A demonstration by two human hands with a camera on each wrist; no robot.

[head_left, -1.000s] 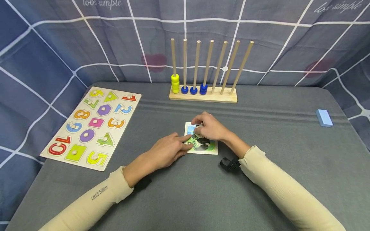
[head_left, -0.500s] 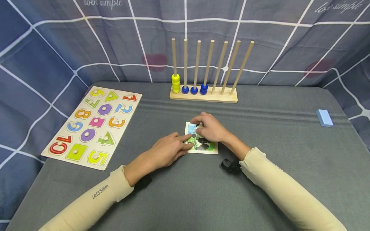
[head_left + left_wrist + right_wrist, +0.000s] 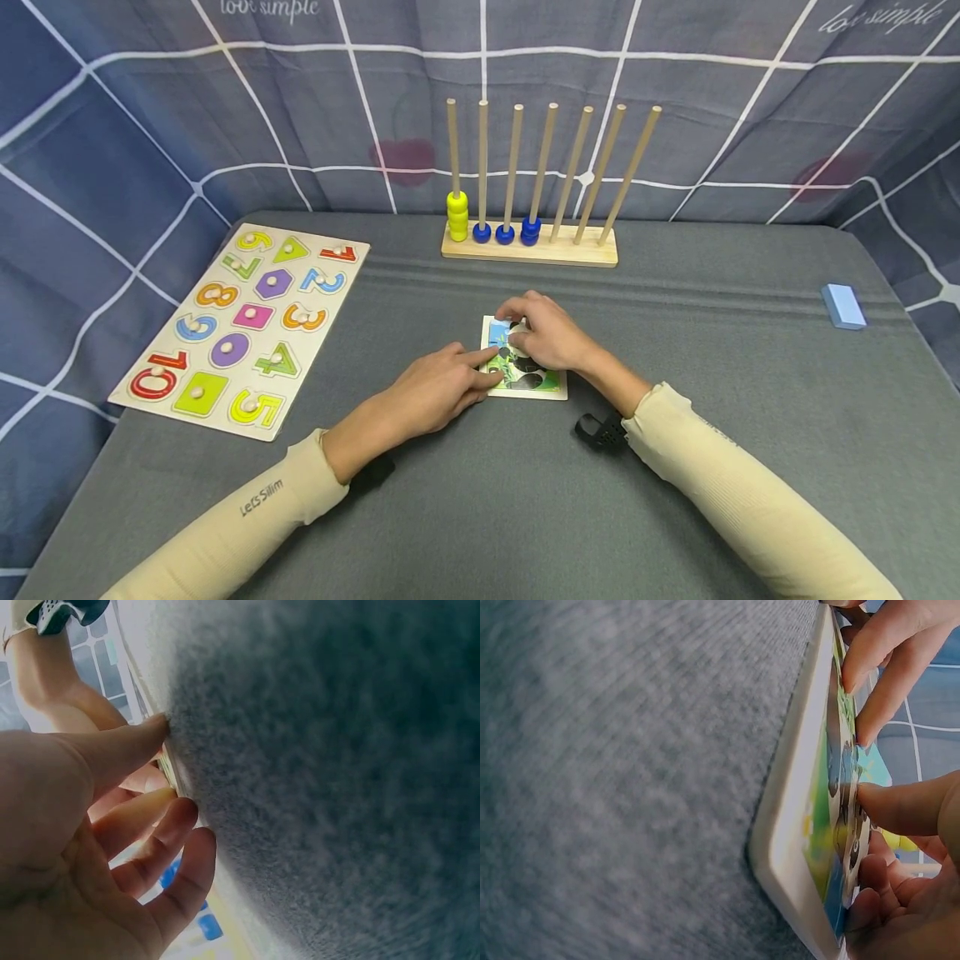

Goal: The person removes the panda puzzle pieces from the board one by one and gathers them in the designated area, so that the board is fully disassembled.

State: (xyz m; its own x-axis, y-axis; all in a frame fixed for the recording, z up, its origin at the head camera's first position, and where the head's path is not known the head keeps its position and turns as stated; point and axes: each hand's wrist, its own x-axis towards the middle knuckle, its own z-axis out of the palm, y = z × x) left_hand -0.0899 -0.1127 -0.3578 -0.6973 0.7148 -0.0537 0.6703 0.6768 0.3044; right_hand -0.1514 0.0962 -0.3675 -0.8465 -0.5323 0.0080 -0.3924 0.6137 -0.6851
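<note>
A small panda jigsaw puzzle (image 3: 543, 385) in a pale-rimmed square tray lies at the middle of the grey table. From the left, my left hand (image 3: 438, 385) reaches over its rim, and the extended index finger and thumb press on the picture's left side. My right hand (image 3: 551, 333) comes in over the top right part, covering that area in the head view. Its curled fingers and thumb pinch a panda-head puzzle piece (image 3: 853, 851) lying level with the picture. The left wrist view shows the left hand (image 3: 112, 847) at the tray's edge, its other fingers loosely bent.
Behind the puzzle stands a wooden peg rack (image 3: 528, 252) with yellow and blue beads. To the left lies a number-and-shape knob board (image 3: 247, 333). A light blue block (image 3: 843, 307) sits far right. A grey grid-patterned curtain (image 3: 315, 108) surrounds the table.
</note>
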